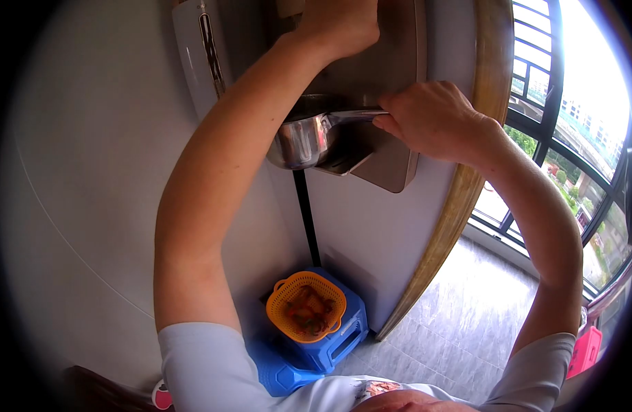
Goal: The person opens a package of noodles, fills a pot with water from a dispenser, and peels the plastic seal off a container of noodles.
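Note:
My right hand (432,120) is closed around the handle of a shiny metal saucepan (302,143). The pan is held level against the lower part of a brown wall-mounted panel (391,161), which looks like a water dispenser. Just below the pan, a small ledge (350,163) juts from the panel. My left hand (340,27) is raised in front of the upper part of the panel, at the top edge of the view. Its fingers are hidden, so what it touches does not show. My left forearm covers part of the pan's rim.
An orange basket (275,312) holding reddish pieces stands on a blue stool (347,333) below. Another blue object (282,374) is beside it. A black strip (306,220) runs down the wall. At right are a wooden door frame (460,199), tiled floor (432,323) and windows (563,165).

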The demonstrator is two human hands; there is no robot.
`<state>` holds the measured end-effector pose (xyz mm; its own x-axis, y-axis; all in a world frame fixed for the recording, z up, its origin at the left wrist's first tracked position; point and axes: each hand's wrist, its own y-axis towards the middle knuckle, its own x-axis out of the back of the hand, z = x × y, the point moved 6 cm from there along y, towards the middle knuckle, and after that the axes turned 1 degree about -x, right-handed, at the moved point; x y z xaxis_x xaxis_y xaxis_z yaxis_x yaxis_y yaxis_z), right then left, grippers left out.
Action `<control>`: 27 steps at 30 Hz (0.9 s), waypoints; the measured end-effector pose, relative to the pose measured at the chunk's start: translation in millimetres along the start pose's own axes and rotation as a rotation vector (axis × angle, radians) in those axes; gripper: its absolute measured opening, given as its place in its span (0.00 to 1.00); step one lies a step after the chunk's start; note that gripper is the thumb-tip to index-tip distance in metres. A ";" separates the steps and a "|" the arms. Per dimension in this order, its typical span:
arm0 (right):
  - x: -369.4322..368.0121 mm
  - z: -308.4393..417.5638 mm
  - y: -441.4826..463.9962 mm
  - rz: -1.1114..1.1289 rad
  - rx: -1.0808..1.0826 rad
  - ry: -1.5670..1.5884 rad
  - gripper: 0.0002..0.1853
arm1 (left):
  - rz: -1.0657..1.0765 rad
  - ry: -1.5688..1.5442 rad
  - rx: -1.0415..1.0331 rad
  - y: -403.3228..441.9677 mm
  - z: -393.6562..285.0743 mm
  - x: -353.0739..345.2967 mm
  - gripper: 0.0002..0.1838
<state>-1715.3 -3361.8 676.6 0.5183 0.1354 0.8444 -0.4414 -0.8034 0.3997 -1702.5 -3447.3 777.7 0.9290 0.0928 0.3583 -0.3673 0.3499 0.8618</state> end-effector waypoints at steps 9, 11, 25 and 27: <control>-1.5 -0.1 -0.7 0.017 0.002 0.002 0.19 | -0.019 -0.012 -0.022 1.4 -3.6 -4.4 0.33; -1.9 -0.2 -0.7 0.023 0.002 0.000 0.19 | -0.081 -0.016 -0.077 1.5 -3.4 -7.3 0.33; 3.2 5.3 -5.3 0.064 -0.050 -0.028 0.18 | -0.245 0.030 -0.147 -15.0 9.1 45.6 0.23; 5.4 6.1 -4.4 0.044 -0.038 -0.054 0.17 | -0.264 -0.190 -0.045 -29.8 28.8 67.1 0.23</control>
<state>-1706.1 -3361.1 677.3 0.5365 0.0684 0.8411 -0.4913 -0.7851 0.3772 -1630.5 -3478.3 786.4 0.9651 -0.1810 0.1890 -0.1088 0.3795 0.9188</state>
